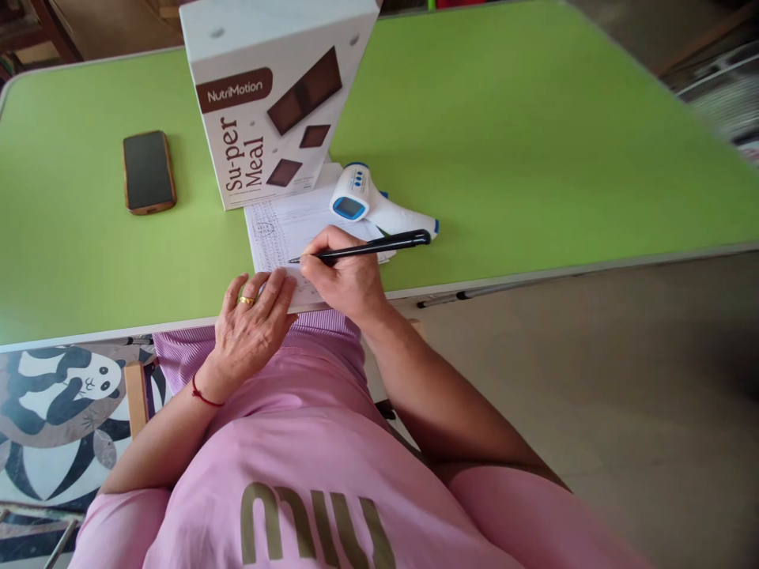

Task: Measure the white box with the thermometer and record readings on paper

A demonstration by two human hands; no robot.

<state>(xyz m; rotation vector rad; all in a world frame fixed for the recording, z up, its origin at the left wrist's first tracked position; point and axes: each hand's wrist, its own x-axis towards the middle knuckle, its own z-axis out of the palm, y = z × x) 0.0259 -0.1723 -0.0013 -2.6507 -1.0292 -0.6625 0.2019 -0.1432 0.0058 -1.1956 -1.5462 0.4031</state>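
- Pinching a black pen (pixel 379 243) between thumb and fingertips of the right hand (pixel 344 276), with the barrel slanting back to the right and the nib at the paper (pixel 311 217); actual contact too fine to tell.
- Reaching in from the lower right with the right forearm, wrist close to straight, side of the hand low over the sheet.
- Laying the left hand (pixel 252 320) palm down over the paper's near left corner, fingers stretched out and nearly side by side, thumb a little apart, gripping nothing.
- Seems to be partway through writing, judging by the nib's place among the handwritten lines (pixel 273 233).
- Probably calls for a light, steady pinch on the pen, and enough weight from the left hand against slipping.
- Lies at the near edge of the green table (pixel 534 142), with a white thermometer (pixel 383 204) over the paper's right side.
- Farther out, stands upright as a white box (pixel 273 103) at the sheet's far left; well apart to its left, lies flat as a phone (pixel 148 171).
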